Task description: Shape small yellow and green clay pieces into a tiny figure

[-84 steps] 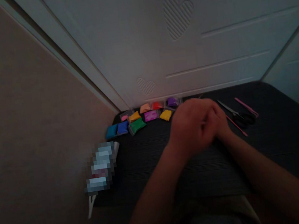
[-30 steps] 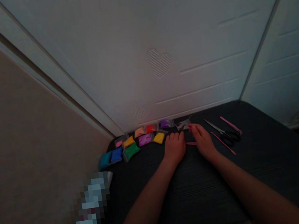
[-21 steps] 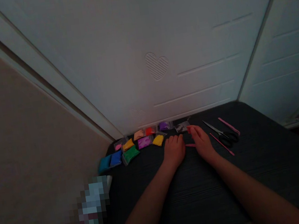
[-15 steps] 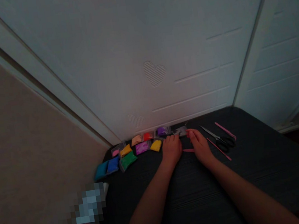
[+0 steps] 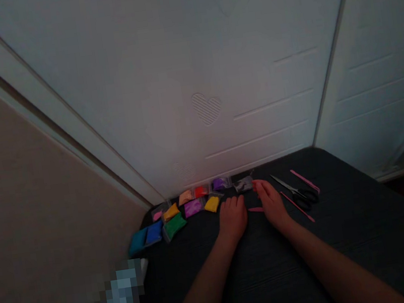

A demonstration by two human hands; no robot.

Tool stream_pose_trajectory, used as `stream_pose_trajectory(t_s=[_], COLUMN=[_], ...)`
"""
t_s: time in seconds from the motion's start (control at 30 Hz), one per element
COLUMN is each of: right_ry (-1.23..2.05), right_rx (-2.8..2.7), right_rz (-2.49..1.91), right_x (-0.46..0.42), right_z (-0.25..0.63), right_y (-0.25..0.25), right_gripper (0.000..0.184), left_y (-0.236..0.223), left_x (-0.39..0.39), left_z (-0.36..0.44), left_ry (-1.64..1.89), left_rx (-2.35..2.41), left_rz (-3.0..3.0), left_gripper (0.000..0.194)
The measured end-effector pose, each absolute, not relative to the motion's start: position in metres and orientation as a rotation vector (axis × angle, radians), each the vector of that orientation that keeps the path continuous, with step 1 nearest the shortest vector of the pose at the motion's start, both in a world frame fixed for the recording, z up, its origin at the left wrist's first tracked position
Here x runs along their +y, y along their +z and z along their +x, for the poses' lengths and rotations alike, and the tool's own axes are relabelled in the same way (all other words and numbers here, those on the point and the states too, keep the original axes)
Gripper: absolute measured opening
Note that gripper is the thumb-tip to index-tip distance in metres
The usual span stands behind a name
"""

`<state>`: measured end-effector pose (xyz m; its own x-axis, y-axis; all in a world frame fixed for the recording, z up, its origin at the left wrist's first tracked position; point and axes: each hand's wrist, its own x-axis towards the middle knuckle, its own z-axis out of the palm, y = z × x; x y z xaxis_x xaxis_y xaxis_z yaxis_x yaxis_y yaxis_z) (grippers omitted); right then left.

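My left hand rests on the dark table, back upward, with its fingers curled under; anything beneath them is hidden. The yellow packet lies just beyond it to the left. Across a small gap, my right hand stands on its edge with bent fingers drawn together, and what they may hold cannot be made out. Between the hands, a flat pink tool lies on the table, its right end hidden by my right hand. A clear bag with dark grey contents lies just beyond both hands.
Scissors with black handles lie right of my right hand, between a pink stick and another pink tool. Several coloured packets, among them a green one and a purple one, lie at the left. A white panel borders the table's back.
The view has tilted up slightly. My left hand has drawn back a little toward me, showing more of the grey bag. My right hand stays nearly in place.
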<state>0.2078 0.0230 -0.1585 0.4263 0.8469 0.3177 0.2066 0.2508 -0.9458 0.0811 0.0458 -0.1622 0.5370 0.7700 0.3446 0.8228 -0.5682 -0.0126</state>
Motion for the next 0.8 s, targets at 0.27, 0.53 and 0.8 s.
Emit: stream_pose_trajectory(t_s=[0.27,0.53,0.8], right_ry=[0.454,0.374,0.381], right_rx=[-1.143,-1.506,-1.933], right_rz=[-1.351,-1.660,-2.018], right_x=[0.028,0.027,0.011], right_z=[0.213,0.232,0.231], right_y=[-0.162,-0.153,-0.149], right_gripper=[0.035,0.025,0.017], left_y=[-0.155,-0.136,-0.150], left_x=[0.071,0.064,0.033], left_z=[0.087,0.023,-0.010], left_ry=[-0.620,-0.570,-0.438], left_rx=[-1.520,-1.633,-1.646], left_rz=[-2.631,-3.021,-3.298], left_gripper=[0.025,0.021,0.024])
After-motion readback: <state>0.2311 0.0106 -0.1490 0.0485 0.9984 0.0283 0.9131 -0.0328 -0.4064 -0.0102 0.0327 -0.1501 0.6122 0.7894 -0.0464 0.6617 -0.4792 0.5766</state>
